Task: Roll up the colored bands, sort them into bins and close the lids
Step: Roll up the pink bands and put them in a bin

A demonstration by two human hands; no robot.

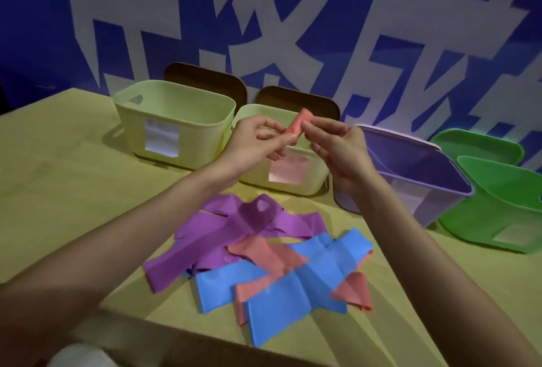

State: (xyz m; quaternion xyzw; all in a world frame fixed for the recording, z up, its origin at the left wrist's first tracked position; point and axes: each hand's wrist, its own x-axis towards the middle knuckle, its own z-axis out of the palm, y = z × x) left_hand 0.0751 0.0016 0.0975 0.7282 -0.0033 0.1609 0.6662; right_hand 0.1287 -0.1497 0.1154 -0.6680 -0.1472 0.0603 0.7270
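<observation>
A rolled pink band (pixel 299 124) is pinched between my left hand (pixel 258 143) and my right hand (pixel 337 146), held in the air over the pale yellow bin with the pink label (pixel 316 173). On the table in front lie flat purple bands (pixel 234 234), blue bands (pixel 293 287) and pink bands (pixel 264 252), overlapping in a loose heap. A second pale yellow bin with a white label (pixel 176 120) stands to the left. To the right stand a purple bin (pixel 416 173) and a green bin (pixel 504 208).
Two brown lids (pixel 205 79) lean against the blue and white wall behind the yellow bins. A green lid (pixel 475 143) lies behind the green bin. The table's front edge (pixel 176 337) runs across the lower left.
</observation>
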